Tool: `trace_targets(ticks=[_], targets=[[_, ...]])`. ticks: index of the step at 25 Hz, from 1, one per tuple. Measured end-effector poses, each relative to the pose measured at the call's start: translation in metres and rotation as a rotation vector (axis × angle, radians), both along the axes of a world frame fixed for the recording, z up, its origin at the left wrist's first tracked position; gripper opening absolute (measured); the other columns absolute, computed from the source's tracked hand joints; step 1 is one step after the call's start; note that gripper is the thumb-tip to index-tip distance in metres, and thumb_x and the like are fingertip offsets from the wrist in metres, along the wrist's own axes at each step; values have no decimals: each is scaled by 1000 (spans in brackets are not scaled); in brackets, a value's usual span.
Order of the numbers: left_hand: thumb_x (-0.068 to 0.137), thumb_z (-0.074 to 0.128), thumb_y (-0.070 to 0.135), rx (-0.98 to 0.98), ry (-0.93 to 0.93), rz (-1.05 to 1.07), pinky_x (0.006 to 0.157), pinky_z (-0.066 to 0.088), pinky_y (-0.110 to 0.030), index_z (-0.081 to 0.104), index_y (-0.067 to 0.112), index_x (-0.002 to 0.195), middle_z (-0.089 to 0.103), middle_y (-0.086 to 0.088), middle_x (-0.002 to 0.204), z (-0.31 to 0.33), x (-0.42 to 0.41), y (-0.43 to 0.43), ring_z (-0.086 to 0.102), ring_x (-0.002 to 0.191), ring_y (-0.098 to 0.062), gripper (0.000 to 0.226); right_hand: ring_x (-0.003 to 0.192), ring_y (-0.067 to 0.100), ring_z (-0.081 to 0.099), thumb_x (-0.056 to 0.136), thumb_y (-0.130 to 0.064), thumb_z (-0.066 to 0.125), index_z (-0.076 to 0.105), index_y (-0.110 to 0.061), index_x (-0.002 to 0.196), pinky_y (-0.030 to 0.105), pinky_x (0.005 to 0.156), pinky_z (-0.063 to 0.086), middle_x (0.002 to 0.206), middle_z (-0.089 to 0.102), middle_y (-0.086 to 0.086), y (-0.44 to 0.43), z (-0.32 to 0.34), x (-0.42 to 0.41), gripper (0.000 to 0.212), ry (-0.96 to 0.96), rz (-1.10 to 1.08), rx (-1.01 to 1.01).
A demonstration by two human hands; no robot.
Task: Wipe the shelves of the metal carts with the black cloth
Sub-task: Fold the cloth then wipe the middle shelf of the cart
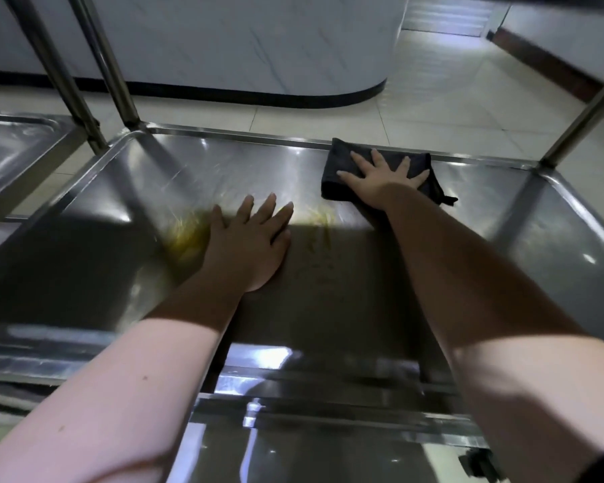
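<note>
A folded black cloth (342,169) lies on the steel shelf (161,176) of the metal cart, close to its far rim. My right hand (380,179) presses flat on the cloth with fingers spread. My left hand (251,238) rests flat on the bare shelf nearer to me, fingers straight. Yellowish smears (185,238) stain the metal just left of my left hand, and fainter ones show between the two hands.
Upright cart posts rise at the far left (119,81) and far right (583,116) corners. A second cart's shelf (18,144) stands to the left. A lower shelf (328,447) shows beneath. A rounded white counter (258,47) and tiled floor lie beyond.
</note>
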State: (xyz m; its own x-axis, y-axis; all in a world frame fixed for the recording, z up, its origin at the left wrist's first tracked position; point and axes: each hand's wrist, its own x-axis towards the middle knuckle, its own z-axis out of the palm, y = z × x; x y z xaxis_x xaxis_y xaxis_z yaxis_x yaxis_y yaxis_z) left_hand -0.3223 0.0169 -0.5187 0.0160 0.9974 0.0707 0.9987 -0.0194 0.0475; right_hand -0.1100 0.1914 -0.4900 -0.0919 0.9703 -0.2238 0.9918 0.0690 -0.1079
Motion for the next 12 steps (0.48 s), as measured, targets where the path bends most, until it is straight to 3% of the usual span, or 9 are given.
trace_targets(ticks=[4, 8, 12], targets=[[99, 10, 54, 5, -23, 2, 115, 1, -63, 4, 46, 152, 1, 13, 164, 1, 2, 2, 0, 151, -20, 54, 147, 41, -12, 81, -86, 17, 1, -57, 148, 72, 109, -7, 163, -7, -14, -23, 7, 5, 74, 20, 21, -1], [99, 12, 54, 14, -32, 10, 114, 1, -63, 5, 45, 152, 2, 12, 164, 2, 2, 0, 2, 151, -20, 54, 146, 42, -14, 78, -86, 5, -13, -60, 143, 70, 110, -6, 162, -14, -16, -137, 1, 23, 72, -6, 124, 35], [100, 12, 52, 36, -46, 14, 114, 2, -63, 6, 44, 153, 4, 11, 164, 1, 4, 0, 3, 151, -22, 53, 144, 36, -24, 61, -95, -13, -24, -72, 130, 63, 102, -24, 148, -34, -30, -266, -13, 40, 74, 58, 239, 10]])
